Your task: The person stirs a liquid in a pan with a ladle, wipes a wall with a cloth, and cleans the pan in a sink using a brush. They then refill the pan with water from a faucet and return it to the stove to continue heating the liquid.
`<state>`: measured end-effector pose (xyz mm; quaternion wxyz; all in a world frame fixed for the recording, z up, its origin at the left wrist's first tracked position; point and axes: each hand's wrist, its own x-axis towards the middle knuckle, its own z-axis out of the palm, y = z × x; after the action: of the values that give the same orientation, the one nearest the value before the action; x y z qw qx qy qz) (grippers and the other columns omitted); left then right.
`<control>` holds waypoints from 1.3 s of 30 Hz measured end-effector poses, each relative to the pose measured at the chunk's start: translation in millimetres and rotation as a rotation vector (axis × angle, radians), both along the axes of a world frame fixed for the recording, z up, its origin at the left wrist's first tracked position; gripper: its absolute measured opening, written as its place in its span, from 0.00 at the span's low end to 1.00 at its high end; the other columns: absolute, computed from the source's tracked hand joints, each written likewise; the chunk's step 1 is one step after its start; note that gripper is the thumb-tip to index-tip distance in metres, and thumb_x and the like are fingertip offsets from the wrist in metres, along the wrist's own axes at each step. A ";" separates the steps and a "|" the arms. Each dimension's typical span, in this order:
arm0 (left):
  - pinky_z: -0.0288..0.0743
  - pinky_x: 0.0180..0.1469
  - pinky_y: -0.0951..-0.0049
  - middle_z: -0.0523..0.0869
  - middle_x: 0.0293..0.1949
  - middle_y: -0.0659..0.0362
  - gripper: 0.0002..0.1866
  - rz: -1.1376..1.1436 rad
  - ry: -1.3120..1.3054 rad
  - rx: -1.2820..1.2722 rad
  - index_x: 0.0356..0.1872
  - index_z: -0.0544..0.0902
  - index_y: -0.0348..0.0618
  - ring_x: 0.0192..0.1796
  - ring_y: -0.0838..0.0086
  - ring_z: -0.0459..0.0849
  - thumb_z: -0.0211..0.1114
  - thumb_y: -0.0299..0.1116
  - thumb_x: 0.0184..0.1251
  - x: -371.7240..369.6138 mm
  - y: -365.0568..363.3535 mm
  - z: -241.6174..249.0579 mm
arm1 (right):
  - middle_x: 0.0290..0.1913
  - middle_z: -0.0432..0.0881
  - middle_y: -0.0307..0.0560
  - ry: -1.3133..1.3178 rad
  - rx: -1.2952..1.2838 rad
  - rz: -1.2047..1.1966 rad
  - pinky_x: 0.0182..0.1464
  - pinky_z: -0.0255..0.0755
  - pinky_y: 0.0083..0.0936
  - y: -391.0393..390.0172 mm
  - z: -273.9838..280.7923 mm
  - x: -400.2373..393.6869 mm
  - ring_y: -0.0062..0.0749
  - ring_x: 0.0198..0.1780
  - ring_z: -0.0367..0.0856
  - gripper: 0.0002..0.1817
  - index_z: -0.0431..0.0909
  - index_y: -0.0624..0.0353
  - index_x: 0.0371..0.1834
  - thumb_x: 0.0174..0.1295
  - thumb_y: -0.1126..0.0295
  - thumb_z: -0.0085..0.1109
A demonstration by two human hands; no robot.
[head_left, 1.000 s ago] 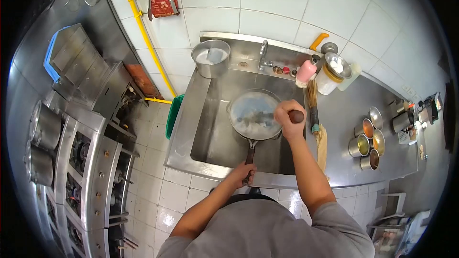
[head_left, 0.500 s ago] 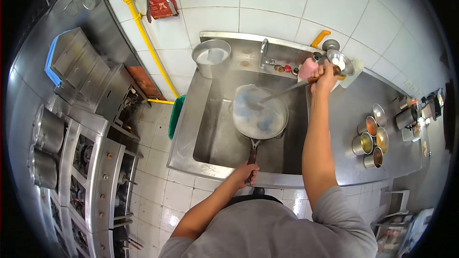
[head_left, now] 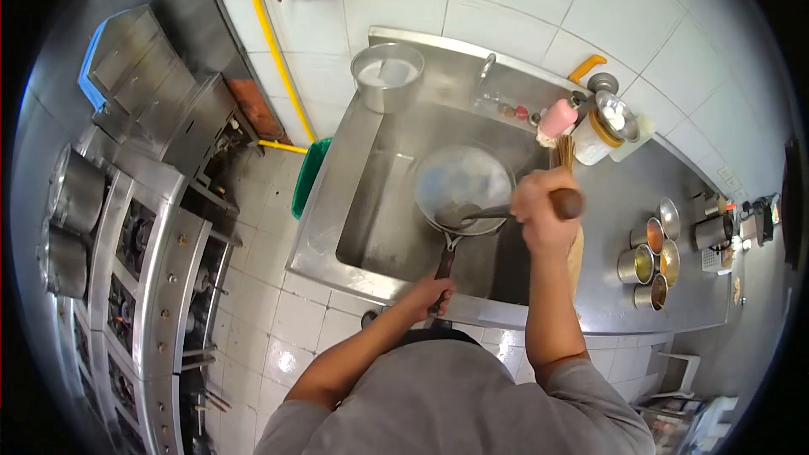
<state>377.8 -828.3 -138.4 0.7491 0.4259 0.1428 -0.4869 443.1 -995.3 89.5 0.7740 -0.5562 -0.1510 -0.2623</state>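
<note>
My left hand (head_left: 432, 297) is closed around the dark handle of a long-handled pan (head_left: 462, 177), which sits over the sink (head_left: 371, 236). Cloudy, bluish-white liquid shows in the pan, with steam above it. My right hand (head_left: 543, 211), blurred by motion, grips a metal ladle (head_left: 484, 214) near its brown wooden end. The ladle's head lies at the pan's near edge, close to where the handle joins. Just beyond my right hand stands a bundle of thin bamboo sticks (head_left: 565, 152).
A metal pot (head_left: 388, 101) with whitish contents stands at the sink's back left corner, near the faucet (head_left: 486, 67). A pink bottle (head_left: 556, 120) and a lidded tub (head_left: 594, 141) stand behind. Several metal cups (head_left: 635, 264) sit on the right counter; a stove (head_left: 139, 286) is at left.
My right hand has come down and nearer with the ladle, whose head has moved from mid-pan to the near edge. The left hand still holds the pan handle. The view has shifted slightly.
</note>
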 end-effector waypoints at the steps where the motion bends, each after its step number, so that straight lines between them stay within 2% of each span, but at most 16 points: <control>1: 0.63 0.18 0.72 0.70 0.21 0.65 0.06 0.002 -0.008 0.006 0.33 0.69 0.48 0.18 0.77 0.69 0.59 0.31 0.63 0.7 0.5 0.4 | 0.23 0.75 0.40 -0.067 -0.135 -0.048 0.22 0.66 0.19 -3.0 -24.8 7.3 0.22 0.19 0.71 0.10 0.70 0.59 0.24 0.58 0.81 0.60; 2: 0.63 0.18 0.72 0.70 0.21 0.65 0.06 0.002 -0.011 0.000 0.33 0.69 0.48 0.18 0.77 0.69 0.59 0.31 0.63 3.8 -0.7 -0.3 | 0.24 0.74 0.41 -0.144 -0.277 -0.097 0.22 0.66 0.19 -8.8 -41.5 16.2 0.21 0.19 0.70 0.10 0.70 0.59 0.24 0.59 0.81 0.60; 3: 0.63 0.17 0.72 0.70 0.21 0.65 0.06 0.008 0.012 -0.017 0.33 0.70 0.48 0.18 0.77 0.69 0.59 0.31 0.63 6.8 -2.6 -2.4 | 0.24 0.74 0.42 -0.066 -0.107 -0.138 0.22 0.67 0.19 -16.7 -46.4 26.0 0.21 0.20 0.70 0.10 0.70 0.60 0.24 0.58 0.81 0.62; 6: 0.63 0.17 0.71 0.70 0.21 0.65 0.06 -0.011 0.015 -0.002 0.33 0.69 0.48 0.17 0.77 0.69 0.59 0.31 0.63 5.6 -0.4 0.7 | 0.24 0.75 0.43 0.032 0.013 -0.170 0.24 0.67 0.19 -7.1 -7.3 7.9 0.22 0.22 0.72 0.09 0.70 0.60 0.25 0.58 0.81 0.62; 8: 0.63 0.17 0.71 0.70 0.21 0.64 0.06 -0.026 0.018 0.027 0.33 0.69 0.48 0.17 0.77 0.69 0.58 0.30 0.62 -0.3 1.5 0.4 | 0.23 0.74 0.43 -0.094 -0.080 -0.092 0.23 0.67 0.20 -5.1 -18.4 1.1 0.22 0.22 0.71 0.09 0.70 0.60 0.26 0.58 0.82 0.60; 10: 0.63 0.17 0.71 0.70 0.20 0.64 0.06 0.013 0.011 0.011 0.32 0.69 0.48 0.17 0.76 0.69 0.58 0.30 0.62 1.2 -0.9 -0.6 | 0.17 0.66 0.40 -0.238 -0.308 -0.090 0.21 0.65 0.23 -8.9 -37.6 17.6 0.24 0.16 0.65 0.10 0.66 0.57 0.26 0.63 0.78 0.56; 12: 0.63 0.17 0.71 0.70 0.20 0.64 0.06 -0.005 -0.002 0.030 0.33 0.69 0.48 0.17 0.76 0.69 0.59 0.30 0.62 1.9 -2.8 -2.0 | 0.17 0.66 0.40 -0.150 -0.188 -0.122 0.22 0.65 0.24 -25.5 -31.6 22.2 0.24 0.16 0.65 0.10 0.66 0.57 0.26 0.64 0.77 0.55; 14: 0.63 0.17 0.71 0.70 0.20 0.64 0.06 -0.009 -0.025 0.056 0.34 0.69 0.48 0.17 0.76 0.69 0.59 0.30 0.62 8.8 -1.1 -1.4 | 0.17 0.66 0.39 -0.015 -0.069 -0.232 0.22 0.65 0.26 -25.1 10.9 18.2 0.25 0.17 0.65 0.09 0.66 0.57 0.27 0.65 0.75 0.54; 17: 0.62 0.17 0.72 0.70 0.20 0.65 0.08 -0.014 -0.060 0.040 0.36 0.68 0.48 0.17 0.76 0.69 0.60 0.30 0.61 -0.2 -0.2 -2.6 | 0.17 0.68 0.41 -0.142 0.014 -0.149 0.22 0.64 0.22 -30.4 23.0 19.4 0.24 0.17 0.66 0.09 0.68 0.59 0.27 0.62 0.77 0.58; 20: 0.62 0.17 0.72 0.70 0.20 0.65 0.08 0.031 -0.048 0.066 0.36 0.69 0.48 0.17 0.77 0.69 0.60 0.30 0.62 -3.6 -6.4 5.9 | 0.16 0.67 0.40 -0.058 0.072 -0.149 0.20 0.62 0.23 -43.7 -27.1 63.2 0.23 0.15 0.63 0.10 0.67 0.59 0.26 0.62 0.76 0.59; 25: 0.63 0.17 0.72 0.70 0.20 0.65 0.07 0.056 -0.104 0.047 0.35 0.69 0.48 0.17 0.77 0.69 0.60 0.31 0.62 -2.2 -15.9 -3.6 | 0.17 0.67 0.40 -0.015 -0.008 -0.140 0.21 0.63 0.24 -36.9 24.6 40.2 0.24 0.18 0.66 0.11 0.67 0.59 0.25 0.61 0.79 0.59; 28: 0.63 0.17 0.72 0.70 0.19 0.64 0.06 0.055 -0.062 0.113 0.33 0.70 0.48 0.16 0.76 0.70 0.60 0.31 0.62 -11.8 -13.6 1.3 | 0.17 0.68 0.40 -0.107 -0.047 -0.088 0.20 0.63 0.23 -34.5 -27.5 49.5 0.23 0.16 0.65 0.11 0.67 0.58 0.25 0.61 0.79 0.59; 33: 0.64 0.18 0.72 0.70 0.19 0.63 0.06 0.082 -0.118 0.147 0.29 0.70 0.47 0.17 0.77 0.69 0.60 0.31 0.60 -1.7 -21.1 4.7 | 0.22 0.72 0.42 -0.043 0.032 -0.038 0.22 0.64 0.22 -42.5 3.7 22.6 0.23 0.20 0.69 0.10 0.68 0.60 0.26 0.61 0.79 0.59; 36: 0.62 0.17 0.71 0.71 0.19 0.64 0.06 0.061 -0.142 0.085 0.31 0.70 0.47 0.16 0.75 0.69 0.60 0.31 0.62 -12.2 -17.9 -6.4 | 0.22 0.72 0.41 -0.139 -0.121 0.010 0.22 0.64 0.22 -38.1 -44.8 19.9 0.22 0.19 0.68 0.10 0.68 0.60 0.26 0.61 0.80 0.59; 38: 0.61 0.17 0.71 0.71 0.19 0.64 0.07 0.075 -0.061 0.111 0.31 0.70 0.46 0.16 0.76 0.69 0.60 0.31 0.62 -7.4 -20.3 4.2 | 0.22 0.72 0.40 -0.118 -0.136 -0.021 0.22 0.64 0.22 -39.9 -36.5 27.2 0.22 0.20 0.69 0.09 0.69 0.60 0.26 0.59 0.82 0.59; 39: 0.61 0.17 0.71 0.71 0.19 0.64 0.07 0.067 -0.067 0.115 0.31 0.70 0.46 0.16 0.76 0.69 0.60 0.31 0.62 -9.9 -19.7 8.3 | 0.22 0.72 0.40 -0.034 -0.011 -0.056 0.24 0.65 0.21 -43.5 -30.6 25.4 0.22 0.21 0.70 0.09 0.69 0.60 0.26 0.58 0.82 0.59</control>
<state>368.0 -848.0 -130.1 0.7435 0.4794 0.1597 -0.4380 468.5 -1038.8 58.9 0.7607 -0.5598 -0.1501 -0.2924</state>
